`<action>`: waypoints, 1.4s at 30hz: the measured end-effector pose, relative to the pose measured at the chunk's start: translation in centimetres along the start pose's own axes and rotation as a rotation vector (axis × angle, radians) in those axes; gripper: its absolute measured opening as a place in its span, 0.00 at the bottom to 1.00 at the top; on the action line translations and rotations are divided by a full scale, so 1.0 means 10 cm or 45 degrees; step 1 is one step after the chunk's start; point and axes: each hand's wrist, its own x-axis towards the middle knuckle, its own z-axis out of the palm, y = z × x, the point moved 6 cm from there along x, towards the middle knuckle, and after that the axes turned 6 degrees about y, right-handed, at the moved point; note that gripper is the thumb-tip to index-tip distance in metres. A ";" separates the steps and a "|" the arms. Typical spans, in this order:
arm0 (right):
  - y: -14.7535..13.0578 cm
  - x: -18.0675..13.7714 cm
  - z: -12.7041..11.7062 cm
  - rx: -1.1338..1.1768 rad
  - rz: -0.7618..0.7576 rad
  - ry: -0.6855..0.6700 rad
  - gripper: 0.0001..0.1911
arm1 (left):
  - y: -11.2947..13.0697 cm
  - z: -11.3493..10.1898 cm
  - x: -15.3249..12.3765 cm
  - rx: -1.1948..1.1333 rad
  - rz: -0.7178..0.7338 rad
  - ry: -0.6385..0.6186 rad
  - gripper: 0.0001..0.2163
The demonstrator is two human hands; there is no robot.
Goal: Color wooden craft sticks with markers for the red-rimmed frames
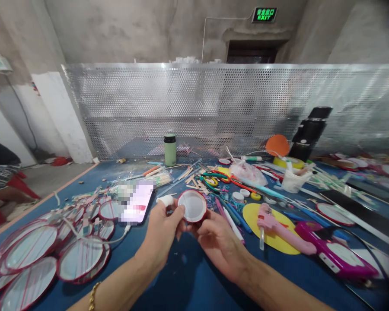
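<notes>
Between my two hands, above the blue tabletop, I hold up a small round disc (192,206) with a pale face and a dark red rim. My left hand (168,220) pinches its left edge, and there is a white wrapping around the thumb or a finger. From the right, the fingers of my right hand (215,235) are curled against its lower right edge. A phone (139,201) with a lit screen lies just left of my left hand, a white cable at its lower end. Pens (231,222) lie beyond my right hand.
Red-rimmed round discs (32,246) are heaped at left. A pink glue gun (274,224) rests on a yellow disc (288,244), near a purple device (340,252). Behind stand a green bottle (170,151), a white cup (291,183) and a perforated metal screen (181,103). Someone's leg (11,188) shows far left.
</notes>
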 end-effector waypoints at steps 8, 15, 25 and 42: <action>0.04 0.03 -0.02 0.013 0.009 0.054 0.20 | -0.01 0.05 -0.03 0.042 -0.023 -0.056 0.10; 0.02 0.03 0.00 0.026 -0.012 0.021 0.21 | -0.04 0.03 0.01 0.079 0.004 -0.002 0.10; -0.01 -0.02 -0.02 -0.071 0.020 0.111 0.18 | -0.04 0.01 0.01 0.098 -0.019 -0.011 0.11; -0.08 0.03 -0.11 0.101 0.036 0.067 0.23 | 0.05 0.04 -0.02 -0.034 -0.021 -0.054 0.12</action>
